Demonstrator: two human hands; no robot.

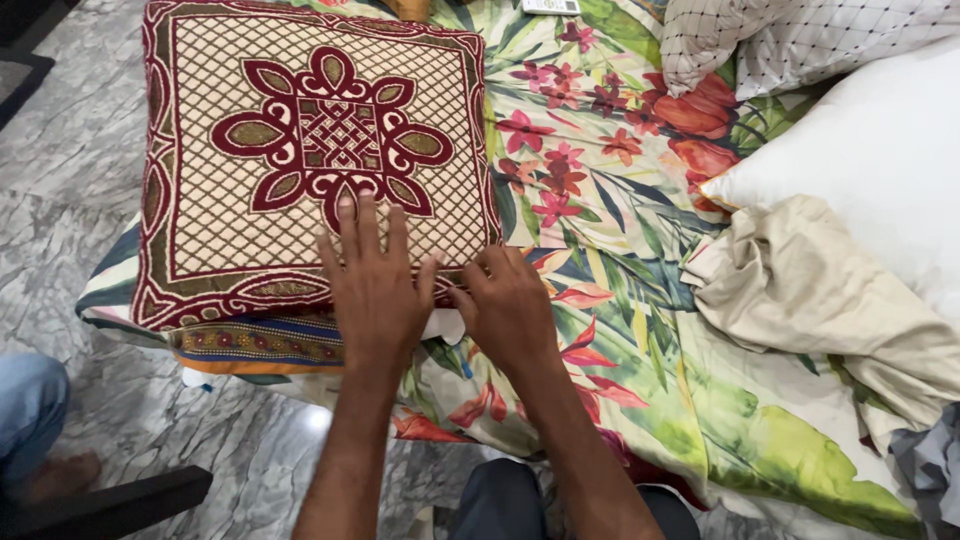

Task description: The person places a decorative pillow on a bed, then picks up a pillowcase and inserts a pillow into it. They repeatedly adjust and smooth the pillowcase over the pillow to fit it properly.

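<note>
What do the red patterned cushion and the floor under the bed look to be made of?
The cushion cover looks like thick woven fabric, matte, its maroon and beige lattice seemingly woven in. The floor looks like polished grey marble or marble-look tile: veined and reflecting light.

Head-camera view, looking down on both bare forearms, which rise from the lower edge of the frame and converge slightly toward the middle. Left hand (375, 285): palm down, wrist straight, fingers extended and lightly spread, pointing away from the body, the fingertips (347, 208) the farthest point of the reach. Right hand (512, 305): just beside the left and a little nearer the body, knuckles up, fingers curled under in a loose pinch; the fingertips are hidden, so what they grip cannot be told. The thumbs lie close together.
</note>
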